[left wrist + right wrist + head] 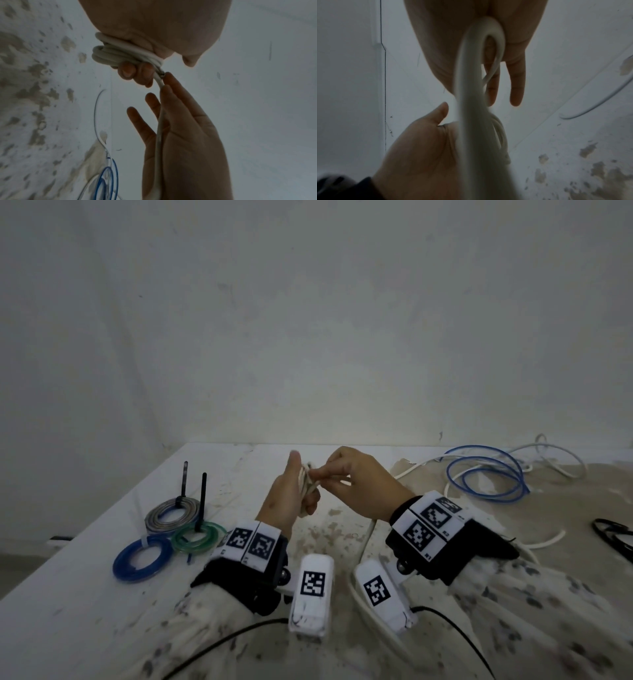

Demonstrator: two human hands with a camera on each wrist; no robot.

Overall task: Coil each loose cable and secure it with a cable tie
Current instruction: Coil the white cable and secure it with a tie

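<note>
The left hand (286, 498) is raised above the surface (85, 607) with the thumb pointing up, and its fingers are curled around a small bundle of white cable (306, 487), so it grips the coil. In the left wrist view the loops of this white cable (113, 52) lie packed together under the palm, with two fingertips (127, 71) closed over them. The right hand (356, 486) is just beside the left one and touches the same bundle; its thumb and first finger pinch the cable at the coil, while the other fingers stay loosely bent. In the right wrist view one loop of the cable (489, 35) passes across the right palm and runs down to the bundle in the left hand (419, 152). From the hands, the free part of the white cable goes down and away to the right over the surface. On the left side of the surface lie three finished coils: a grey coil (172, 515), a green coil (198, 537) and a blue coil (143, 557), each one with a tie; two black ties (203, 501) stand upright. At the far right lies a loose blue cable (486, 474) in wide loops, and behind it a loose white cable (555, 457). At the right edge a black cable (613, 534) is partly visible.
</note>
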